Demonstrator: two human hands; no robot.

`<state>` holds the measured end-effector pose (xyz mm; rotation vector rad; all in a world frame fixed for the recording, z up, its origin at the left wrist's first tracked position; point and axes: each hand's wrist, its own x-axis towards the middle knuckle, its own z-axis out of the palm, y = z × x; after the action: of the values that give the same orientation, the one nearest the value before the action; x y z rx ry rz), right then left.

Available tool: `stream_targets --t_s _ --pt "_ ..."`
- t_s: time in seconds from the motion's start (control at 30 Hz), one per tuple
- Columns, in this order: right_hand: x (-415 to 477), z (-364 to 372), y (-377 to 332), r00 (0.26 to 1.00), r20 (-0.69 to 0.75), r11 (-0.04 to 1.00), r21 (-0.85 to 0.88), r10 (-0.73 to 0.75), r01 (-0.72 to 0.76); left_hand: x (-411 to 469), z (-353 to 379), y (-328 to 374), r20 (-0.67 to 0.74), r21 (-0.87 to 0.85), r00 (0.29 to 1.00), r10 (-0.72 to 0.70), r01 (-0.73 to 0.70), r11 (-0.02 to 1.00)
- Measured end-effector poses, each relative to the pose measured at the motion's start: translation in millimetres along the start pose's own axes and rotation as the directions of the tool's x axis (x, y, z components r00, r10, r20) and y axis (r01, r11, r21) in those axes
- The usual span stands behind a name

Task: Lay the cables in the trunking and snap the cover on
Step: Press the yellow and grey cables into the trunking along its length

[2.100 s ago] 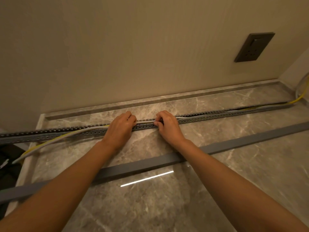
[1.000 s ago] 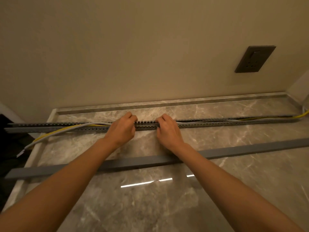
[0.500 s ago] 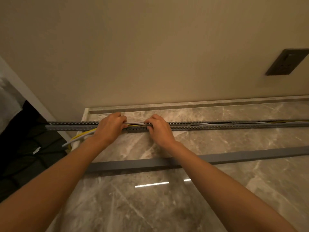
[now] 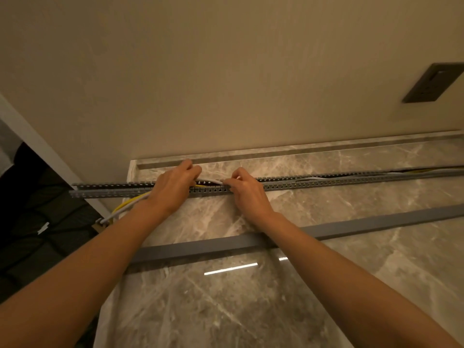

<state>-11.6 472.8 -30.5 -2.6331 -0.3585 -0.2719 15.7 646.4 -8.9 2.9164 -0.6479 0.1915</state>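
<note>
Head view: laying step, left hand point(image 4: 173, 188) and right hand point(image 4: 247, 193) both pinch cables point(image 4: 212, 181) above trunking point(image 4: 313, 185); next push span between grips down, then tail left of them; cover point(image 4: 351, 225) unfitted.

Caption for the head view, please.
Left hand and right hand tuck cables into the slotted trunking; cover lies loose alongside.

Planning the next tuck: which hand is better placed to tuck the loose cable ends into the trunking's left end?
Likely the left hand: the loose cables leave the trunking beside its wrist; the right hand pinches them farther right.
</note>
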Motion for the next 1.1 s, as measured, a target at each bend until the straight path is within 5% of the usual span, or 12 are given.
stream_targets --t_s 0.27,0.43,0.7,0.9,1.1 --pt "6 3 5 0.995 0.064 0.982 -0.166 -0.079 0.088 -4 -5 19 0.153 0.256 0.980 0.126 -0.162 0.953" --pt "11 -1 5 0.991 0.089 0.984 -0.140 -0.101 0.113 -9 -8 27 0.084 0.307 0.986 0.143 -0.162 0.938" --pt "7 8 4 0.994 0.031 0.989 -0.102 -0.108 0.111 -10 0 20 0.056 0.142 0.998 -0.039 0.031 0.989" --pt "14 15 -19 0.995 0.043 0.996 -0.003 -0.090 0.090 -9 -8 11 0.059 -0.178 0.984 -0.168 0.176 0.968" --pt "30 22 -46 0.997 0.059 0.994 0.098 -0.046 0.040 -26 -24 -34 -0.123 -0.286 0.917 -0.379 0.332 0.899"
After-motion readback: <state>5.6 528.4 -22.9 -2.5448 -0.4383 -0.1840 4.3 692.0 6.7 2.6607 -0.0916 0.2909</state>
